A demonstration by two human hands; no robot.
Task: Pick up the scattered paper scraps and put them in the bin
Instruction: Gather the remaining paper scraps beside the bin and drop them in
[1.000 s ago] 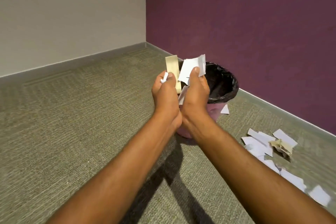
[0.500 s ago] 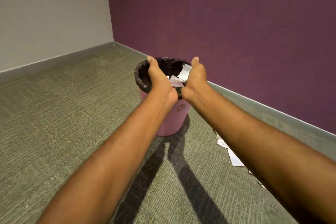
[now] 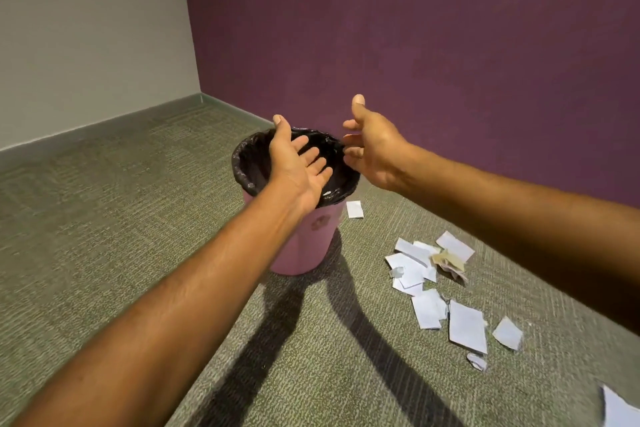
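Note:
A pink bin (image 3: 304, 246) with a black liner (image 3: 244, 166) stands on the carpet near the purple wall. My left hand (image 3: 298, 166) is spread open over the bin's mouth, palm turned right, holding nothing. My right hand (image 3: 372, 146) is open just past the bin's right rim, fingers apart and empty. Several white paper scraps (image 3: 433, 284) and a crumpled tan piece (image 3: 448, 260) lie scattered on the floor to the right of the bin. One small white scrap (image 3: 354, 209) lies right beside the bin. The bin's contents are hidden by my left hand and the dark liner.
Grey-green carpet (image 3: 121, 236) covers the floor. A beige wall (image 3: 86, 28) meets the purple wall (image 3: 415, 28) in a corner behind the bin. Another white sheet (image 3: 620, 409) shows at the bottom right edge.
A second ago both hands held a bunch of scraps in front of the bin. They moved over the bin and let go, and now both are spread apart and empty.

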